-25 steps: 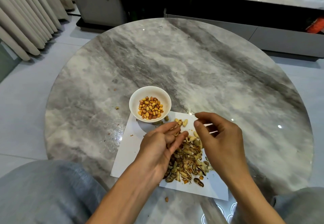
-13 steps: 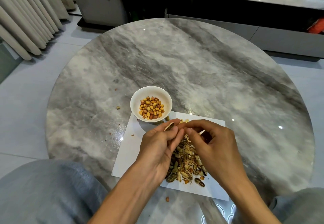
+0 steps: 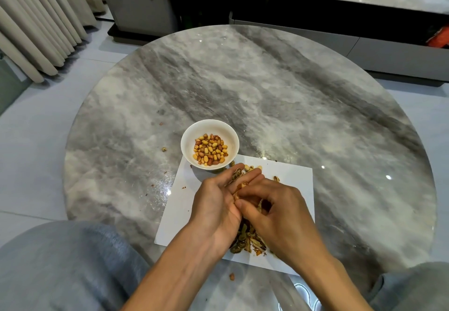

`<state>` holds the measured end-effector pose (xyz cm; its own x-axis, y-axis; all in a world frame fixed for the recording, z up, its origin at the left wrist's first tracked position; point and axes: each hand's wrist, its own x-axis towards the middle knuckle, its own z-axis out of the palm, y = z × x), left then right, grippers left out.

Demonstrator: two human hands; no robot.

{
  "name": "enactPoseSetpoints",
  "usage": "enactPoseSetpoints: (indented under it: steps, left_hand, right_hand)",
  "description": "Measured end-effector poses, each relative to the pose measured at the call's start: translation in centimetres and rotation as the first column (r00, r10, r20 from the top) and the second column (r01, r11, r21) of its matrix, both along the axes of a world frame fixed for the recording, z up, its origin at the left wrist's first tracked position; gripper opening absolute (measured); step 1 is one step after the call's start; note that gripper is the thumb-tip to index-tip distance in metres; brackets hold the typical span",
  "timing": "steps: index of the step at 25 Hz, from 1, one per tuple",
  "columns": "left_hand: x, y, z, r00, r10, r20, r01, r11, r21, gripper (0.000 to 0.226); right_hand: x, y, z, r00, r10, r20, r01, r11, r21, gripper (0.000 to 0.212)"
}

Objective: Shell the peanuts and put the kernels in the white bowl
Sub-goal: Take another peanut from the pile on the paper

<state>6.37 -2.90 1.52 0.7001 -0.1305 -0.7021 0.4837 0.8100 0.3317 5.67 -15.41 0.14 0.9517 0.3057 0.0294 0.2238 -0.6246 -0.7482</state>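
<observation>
The white bowl (image 3: 189,140) holds many orange-brown kernels (image 3: 210,149) and stands at the far left corner of a white paper sheet (image 3: 178,203). My left hand (image 3: 218,201) hovers above the sheet, palm turned inward, cradling a cracked peanut (image 3: 237,174) near its fingertips. My right hand (image 3: 277,216) presses against the left palm with curled fingers, picking at the peanut pieces there. A heap of empty shells (image 3: 245,240) lies on the sheet beneath both hands, mostly hidden. A few unshelled peanuts (image 3: 250,167) sit just beyond my fingers.
The round grey marble table (image 3: 279,96) spreads wide beyond the sheet. Small shell crumbs (image 3: 164,149) lie left of the bowl and one kernel (image 3: 232,276) near the front edge. My knees in grey trousers (image 3: 60,267) flank the table. A low cabinet (image 3: 364,50) stands behind.
My right hand came in from the right and closed against my left palm. The left hand stayed in place over the shells, still holding the peanut.
</observation>
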Motion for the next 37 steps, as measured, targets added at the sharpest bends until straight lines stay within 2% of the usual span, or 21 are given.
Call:
enactPoseSetpoints:
  steps: [3,7,10,14,16,20,23,25,27,29,31,34,35,37]
  left_hand:
    - [-0.2,-0.3,0.0,0.999,-0.038,-0.006,0.038,0.999,0.031,0.032]
    - [-0.3,-0.7,-0.2,0.998,-0.065,-0.027,0.067,0.996,0.065,0.032]
    - [-0.3,-0.6,-0.5,0.999,-0.049,-0.006,0.049,0.996,0.069,0.032]
    - [-0.2,-0.6,-0.4,0.999,-0.038,0.000,0.038,0.999,0.030,0.032]
    - [-0.1,-0.5,-0.3,1.000,-0.024,0.010,0.024,0.999,0.026,0.032]
    - [0.0,-0.3,-0.4,0.999,0.016,0.033,-0.016,1.000,0.019,0.032]
    - [0.0,-0.4,-0.2,0.998,0.028,0.048,-0.028,1.000,0.010,0.033]
    - [0.1,-0.4,0.0,0.997,0.052,0.056,-0.051,0.999,-0.015,0.035]
    - [0.1,-0.3,0.2,0.994,0.083,0.065,-0.080,0.995,-0.056,0.037]
    - [0.0,-0.2,0.1,0.994,0.086,0.067,-0.082,0.995,-0.059,0.040]
    - [0.0,-0.2,0.0,0.995,0.078,0.063,-0.075,0.996,-0.046,0.041]
    - [0.0,-0.2,-0.1,0.992,0.112,0.062,-0.109,0.992,-0.060,0.041]
    - [-0.1,-0.2,-0.1,0.992,0.115,0.058,-0.112,0.992,-0.060,0.039]
    - [-0.1,-0.3,-0.3,0.994,0.099,0.047,-0.097,0.995,-0.039,0.035]
  right_hand:
    - [0.0,0.4,0.4,0.999,0.000,-0.052,-0.001,1.000,-0.015,0.008]
    - [-0.5,1.4,0.0,0.983,0.147,-0.107,-0.166,0.967,-0.194,0.008]
    - [-1.2,1.6,-0.3,0.968,0.227,-0.109,-0.248,0.936,-0.250,0.014]
    - [-1.0,1.7,-0.2,0.964,0.257,-0.066,-0.265,0.919,-0.291,0.013]
    - [-0.7,1.9,-0.4,0.962,0.267,-0.058,-0.272,0.912,-0.306,0.019]
    - [-0.1,2.3,-0.5,0.965,0.261,-0.029,-0.261,0.941,-0.217,0.033]
    - [-0.2,2.6,-0.5,0.990,0.138,-0.030,-0.140,0.987,-0.084,0.024]
    - [-0.3,2.6,-0.5,0.998,-0.034,-0.056,0.041,0.990,0.135,0.016]
    - [-0.2,2.4,0.0,0.962,-0.181,-0.205,0.245,0.905,0.349,0.019]
    - [-0.1,2.2,0.6,0.896,-0.223,-0.384,0.398,0.786,0.473,0.019]
    - [0.0,1.9,1.0,0.849,-0.211,-0.484,0.475,0.705,0.526,0.018]
    - [0.5,0.8,1.5,0.825,-0.266,-0.500,0.533,0.661,0.528,0.013]
    - [0.7,0.3,1.5,0.826,-0.326,-0.459,0.541,0.688,0.484,0.011]
    - [1.0,-0.7,1.4,0.857,-0.441,-0.267,0.512,0.790,0.337,0.011]
